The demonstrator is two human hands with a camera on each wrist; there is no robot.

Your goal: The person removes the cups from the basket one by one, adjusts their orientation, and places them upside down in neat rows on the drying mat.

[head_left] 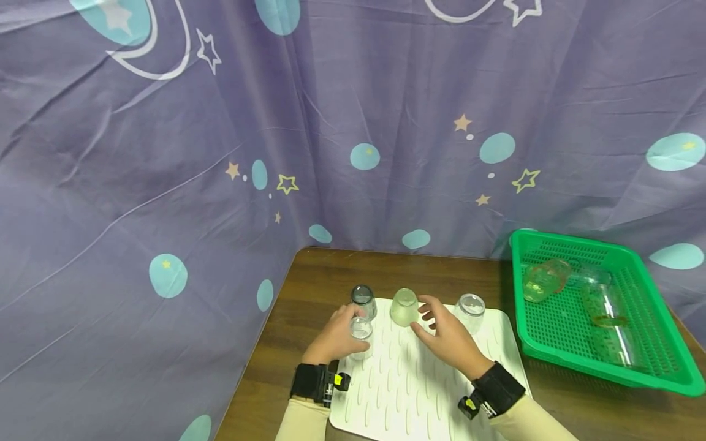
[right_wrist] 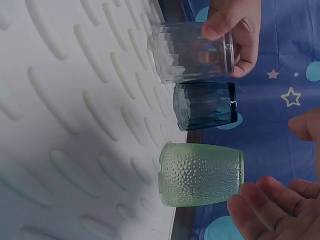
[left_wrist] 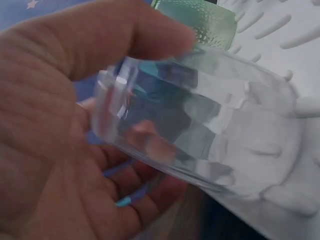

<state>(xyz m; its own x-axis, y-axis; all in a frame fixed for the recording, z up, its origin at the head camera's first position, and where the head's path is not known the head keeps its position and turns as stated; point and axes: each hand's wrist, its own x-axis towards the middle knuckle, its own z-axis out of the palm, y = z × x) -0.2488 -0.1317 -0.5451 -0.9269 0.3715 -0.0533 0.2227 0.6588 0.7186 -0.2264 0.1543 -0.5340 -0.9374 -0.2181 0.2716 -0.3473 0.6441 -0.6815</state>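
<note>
My left hand [head_left: 336, 335] holds a clear glass [left_wrist: 200, 125] that stands upside down at the left side of the white ridged drying mat [head_left: 408, 380]. In the left wrist view the thumb lies along one side of the glass and the fingers curl round the other. Just behind it stands a dark blue-grey glass [right_wrist: 205, 106], also inverted. My right hand [head_left: 449, 337] is spread beside a pale green bumpy glass [right_wrist: 200, 175], fingertips close to its base, nothing in its grasp. Another clear glass [head_left: 470, 306] sits inverted at the mat's back right, partly behind the right hand.
A green plastic basket [head_left: 598, 242] stands at the right, with several glasses [head_left: 603, 303] lying on their sides in it. The mat rests on a brown wooden table [head_left: 325, 269]. A purple patterned curtain [head_left: 430, 202] hangs close behind and to the left.
</note>
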